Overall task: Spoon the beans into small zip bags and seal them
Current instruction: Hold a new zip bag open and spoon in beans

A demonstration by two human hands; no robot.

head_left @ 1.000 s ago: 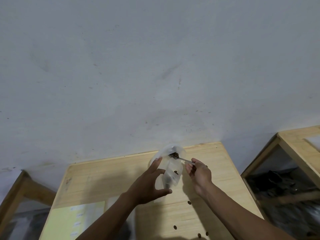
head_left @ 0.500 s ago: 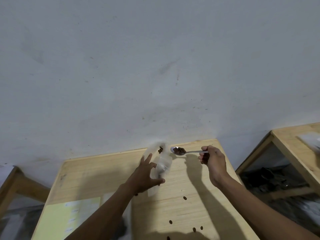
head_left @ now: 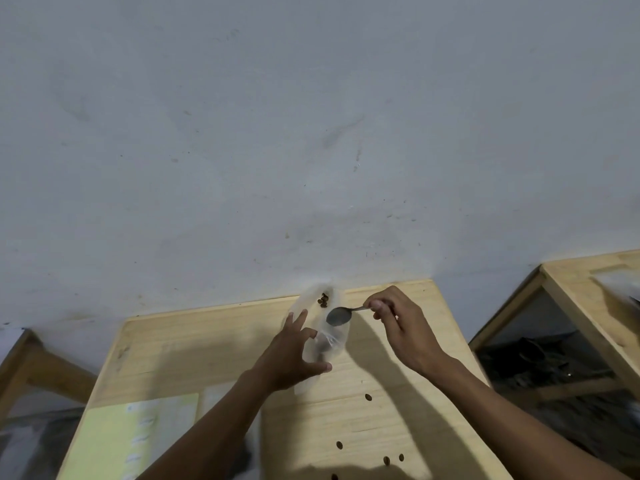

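My left hand (head_left: 292,355) holds a small clear zip bag (head_left: 323,327) upright above the wooden table (head_left: 207,344), thumb under it and fingers spread along its left side. A few dark beans (head_left: 323,300) show at the top of the bag, and more sit dimly lower inside. My right hand (head_left: 403,327) pinches the handle of a metal spoon (head_left: 339,315). The spoon's bowl is at the bag's right side, tilted, and looks empty.
Several loose beans (head_left: 368,397) lie scattered on the table near its front. A pale yellow sheet (head_left: 135,441) covers the table's left front. A grey wall rises behind. Another wooden table (head_left: 595,282) stands at the right, a gap between.
The spoon was held away from the bag with beans in it half a second ago. Now it is back at the bag, tipped and empty, and beans sit at the bag's top.
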